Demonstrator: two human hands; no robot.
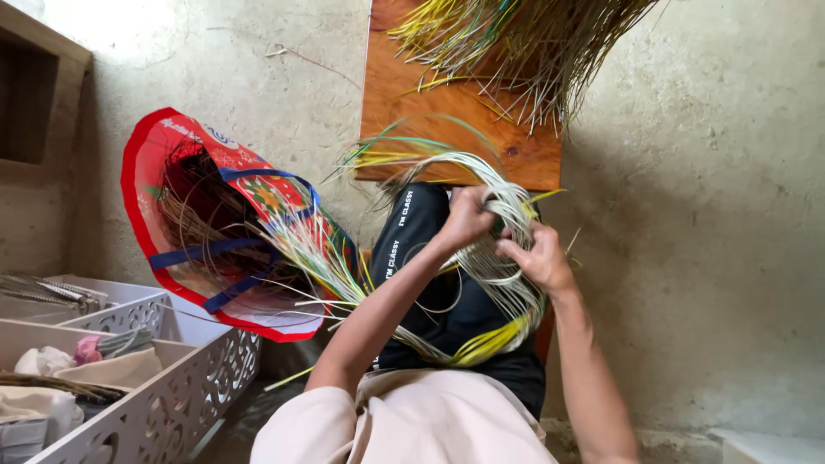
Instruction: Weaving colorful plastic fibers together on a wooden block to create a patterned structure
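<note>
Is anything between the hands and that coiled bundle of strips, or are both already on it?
Nothing visible stands between them. The left hand and the right hand both grip the coiled bundle of strips directly, above the lap. The red bag sits apart, off to the left.

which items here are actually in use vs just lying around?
In use:
left hand
right hand
looped fibre bundle

Lying about:
red bag of fibres
white cut-out tray
wooden board
hanging fibres
</note>
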